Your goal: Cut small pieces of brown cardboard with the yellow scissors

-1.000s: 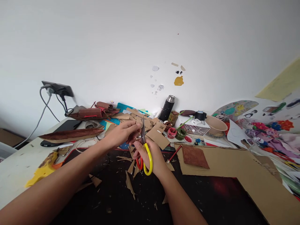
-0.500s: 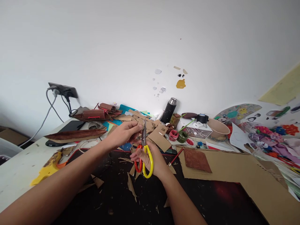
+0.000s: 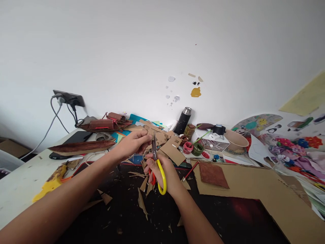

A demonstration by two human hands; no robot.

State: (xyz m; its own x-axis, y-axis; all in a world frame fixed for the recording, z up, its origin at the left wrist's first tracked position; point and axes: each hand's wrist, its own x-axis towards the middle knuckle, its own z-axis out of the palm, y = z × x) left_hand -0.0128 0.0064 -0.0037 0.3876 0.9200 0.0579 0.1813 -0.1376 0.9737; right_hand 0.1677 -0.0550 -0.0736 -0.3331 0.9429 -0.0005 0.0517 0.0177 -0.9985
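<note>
Tabletop (image 3: 24, 183) is being covered toward its near edge by a dark mat (image 3: 137, 230). At the mat's right edge an L-shaped cardboard sheet (image 3: 254, 179) is being supported, with a reddish-brown square (image 3: 213, 174) being borne near the sheet's far left corner. Over the mat's far edge, the left hand (image 3: 138, 140) is being held with thumb and fingers nearly together beside the blade tips; whether anything is being pinched cannot be told. The right hand (image 3: 166, 169) is being curled closed around yellow-and-red-handled scissors (image 3: 155, 154), whose blades are being pointed away. Below, cardboard scraps (image 3: 142, 203) are being carried by the mat.
</note>
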